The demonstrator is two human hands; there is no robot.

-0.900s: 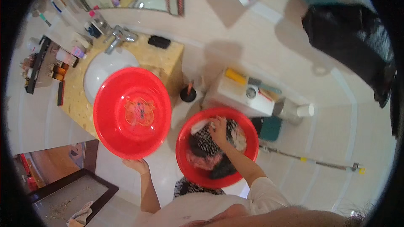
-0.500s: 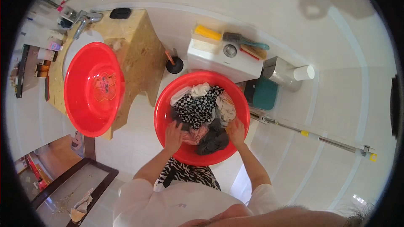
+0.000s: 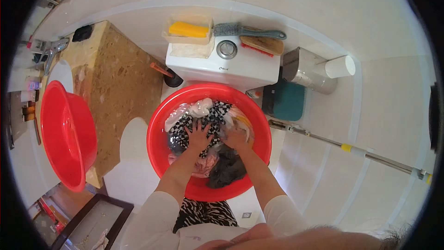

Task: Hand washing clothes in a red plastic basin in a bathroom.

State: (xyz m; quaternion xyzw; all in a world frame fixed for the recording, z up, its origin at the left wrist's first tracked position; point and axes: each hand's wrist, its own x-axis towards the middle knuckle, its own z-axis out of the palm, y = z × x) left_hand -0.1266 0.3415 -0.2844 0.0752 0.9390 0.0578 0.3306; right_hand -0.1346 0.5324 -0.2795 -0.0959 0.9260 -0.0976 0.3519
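Clothes soak in water in a large red tub (image 3: 157,146) standing before me. My left hand (image 3: 199,135) lies with spread fingers on a black-and-white checkered cloth (image 3: 219,111), pressing it down. To its right, my right hand (image 3: 235,138) reaches into the water over pale cloth; its fingers look stretched out and are partly under water. Around the hands float a white cloth (image 3: 201,107) at the far side, a pink cloth (image 3: 207,165) and a dark grey cloth (image 3: 227,171) nearer me. Neither hand is closed round a garment.
Another red basin (image 3: 85,134) sits tilted on the stone counter (image 3: 115,69) at left. Behind the tub stands a white toilet tank (image 3: 203,69) carrying a yellow block (image 3: 188,29) and brushes (image 3: 262,45). A plunger (image 3: 173,78), a bin (image 3: 300,71) and a metal pole (image 3: 323,141) surround it.
Both hands have moved from the tub's near sides inward onto the clothes. The left fingers are now spread on the checkered cloth. The view has shifted, and the clothes look wetter and lower.
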